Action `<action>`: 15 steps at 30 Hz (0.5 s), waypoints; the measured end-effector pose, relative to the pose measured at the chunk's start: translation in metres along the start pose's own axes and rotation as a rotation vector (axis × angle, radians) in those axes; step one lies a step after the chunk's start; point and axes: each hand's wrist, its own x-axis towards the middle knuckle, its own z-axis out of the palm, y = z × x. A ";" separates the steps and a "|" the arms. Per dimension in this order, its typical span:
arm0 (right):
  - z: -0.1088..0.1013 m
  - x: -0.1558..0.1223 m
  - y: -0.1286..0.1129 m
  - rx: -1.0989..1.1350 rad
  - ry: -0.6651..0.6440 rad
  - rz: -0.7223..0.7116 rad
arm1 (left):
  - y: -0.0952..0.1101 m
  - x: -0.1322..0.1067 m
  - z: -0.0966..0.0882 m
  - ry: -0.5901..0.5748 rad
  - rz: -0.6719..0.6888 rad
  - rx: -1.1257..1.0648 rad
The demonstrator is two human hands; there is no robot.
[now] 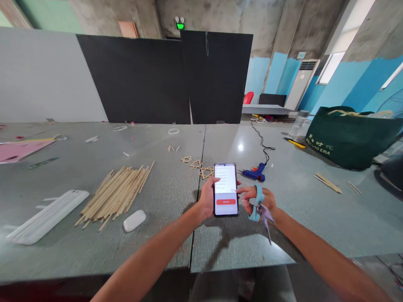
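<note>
My left hand (207, 197) grips a smartphone (226, 209) upright above the table, its thumb over the left edge of the lit screen. A red button shows on the lower part of that screen. My right hand (267, 200) has scissors (266, 214) with light blue handles hooked on its fingers, blades hanging down. One finger of this hand reaches to the phone's right edge. Beyond the phone lie several small wooden stick stars (206, 172) and a blue hot glue gun (255, 172) with a black cord.
A pile of wooden sticks (116, 193), a white rounded case (134, 220) and a white power strip (47, 216) lie on the left. To the right are loose sticks (328, 183), a yellow utility knife (296, 143), a bottle (298, 123) and a green bag (346, 138). Black panels (141, 79) stand behind.
</note>
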 end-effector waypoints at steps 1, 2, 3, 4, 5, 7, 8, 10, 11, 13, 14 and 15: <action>0.000 0.001 -0.001 0.001 0.005 -0.008 | 0.000 -0.001 0.000 -0.009 -0.026 0.007; 0.000 0.001 -0.001 0.001 0.009 -0.017 | 0.000 -0.001 0.000 -0.010 -0.043 0.011; 0.000 0.002 -0.002 0.000 0.012 -0.024 | 0.000 -0.001 0.000 -0.004 -0.048 0.011; 0.001 0.002 -0.002 0.001 0.019 -0.031 | 0.000 -0.002 0.001 0.007 -0.040 0.007; 0.001 0.003 -0.002 0.003 0.027 -0.035 | 0.001 -0.002 0.002 0.018 -0.022 0.001; 0.001 0.003 -0.003 0.006 0.044 -0.045 | 0.001 -0.002 0.004 0.028 0.010 0.003; 0.001 0.003 -0.004 0.003 0.046 -0.044 | 0.002 -0.003 0.005 0.030 0.017 0.011; 0.001 0.004 -0.006 -0.011 0.044 -0.041 | 0.002 -0.003 0.006 0.037 0.032 0.021; 0.000 0.005 -0.007 -0.018 0.038 -0.035 | 0.003 -0.004 0.006 0.042 0.039 0.021; -0.001 0.006 -0.009 -0.018 0.037 -0.027 | 0.003 -0.004 0.006 0.045 0.047 0.021; -0.001 0.006 -0.009 -0.013 0.041 -0.026 | 0.003 -0.004 0.006 0.042 0.045 0.022; -0.002 0.006 -0.009 -0.013 0.043 -0.019 | 0.002 -0.004 0.005 0.036 0.040 0.021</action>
